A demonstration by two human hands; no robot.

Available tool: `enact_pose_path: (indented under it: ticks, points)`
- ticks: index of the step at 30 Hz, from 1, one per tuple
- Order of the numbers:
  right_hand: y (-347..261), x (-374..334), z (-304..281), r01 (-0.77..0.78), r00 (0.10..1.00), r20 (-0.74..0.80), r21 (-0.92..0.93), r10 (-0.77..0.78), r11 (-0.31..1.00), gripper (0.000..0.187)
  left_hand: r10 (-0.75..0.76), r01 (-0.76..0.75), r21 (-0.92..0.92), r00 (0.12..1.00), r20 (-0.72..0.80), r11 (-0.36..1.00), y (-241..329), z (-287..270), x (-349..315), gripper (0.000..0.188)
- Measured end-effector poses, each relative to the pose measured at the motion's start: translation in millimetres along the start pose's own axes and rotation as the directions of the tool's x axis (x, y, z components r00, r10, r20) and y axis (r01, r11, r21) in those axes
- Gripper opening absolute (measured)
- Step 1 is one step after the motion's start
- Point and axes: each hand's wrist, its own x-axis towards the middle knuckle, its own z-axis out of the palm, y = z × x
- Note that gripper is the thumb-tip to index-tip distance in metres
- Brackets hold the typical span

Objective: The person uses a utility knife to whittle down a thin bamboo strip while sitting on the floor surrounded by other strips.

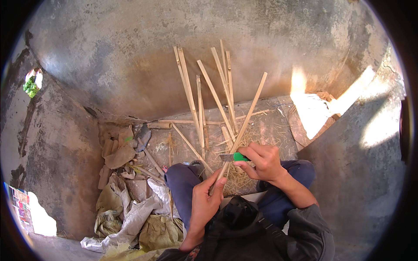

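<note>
My left hand (206, 194) is wrapped round the lower end of a long bamboo strip (250, 112), which slants up and away to the right. In my right hand (264, 162) is a knife with a green handle (240, 157). Its grey blade (226, 157) points left and lies across the strip, just beyond my left hand. Whether the blade cuts into the strip, I cannot tell. Several more bamboo strips (214, 91) stand ahead, leaning on the wall, and a shorter strip (190, 144) slants just left of the knife.
Thin shavings (239, 180) litter the floor between my legs. A stained concrete wall (143, 65) rises ahead. Crumpled sacks (135, 217) lie at the left, below stones and broken pieces (118, 154). A bamboo pole (174, 121) lies along the wall's foot. Sunlight falls on the right.
</note>
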Motion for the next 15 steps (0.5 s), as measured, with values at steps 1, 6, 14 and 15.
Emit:
enact_pose_path:
  ticks: [1, 6, 14, 15]
  points:
    - [0, -1, 0, 0.005, 1.000, -0.003, -0.005, -0.005, 1.000, 0.033, 0.003, -0.002, 0.012, 1.000, -0.014, 1.000, -1, 1, 0, 0.041]
    - [-1, -1, -1, -0.004, 1.000, -0.027, -0.013, 0.003, 1.000, 0.033, 0.165, -0.154, 0.115, 0.982, -0.096, 0.981, -5, 7, 0, 0.040]
    - [9, 1, -10, -0.075, 0.993, -0.100, -0.063, 0.068, 0.995, 0.027, 0.144, -0.133, 0.104, 0.984, -0.104, 0.986, -3, 10, -4, 0.038]
    - [19, 2, -12, -0.125, 0.982, -0.151, -0.078, 0.112, 0.989, 0.027, 0.131, -0.121, 0.105, 0.986, -0.100, 0.987, -5, 9, -7, 0.038]
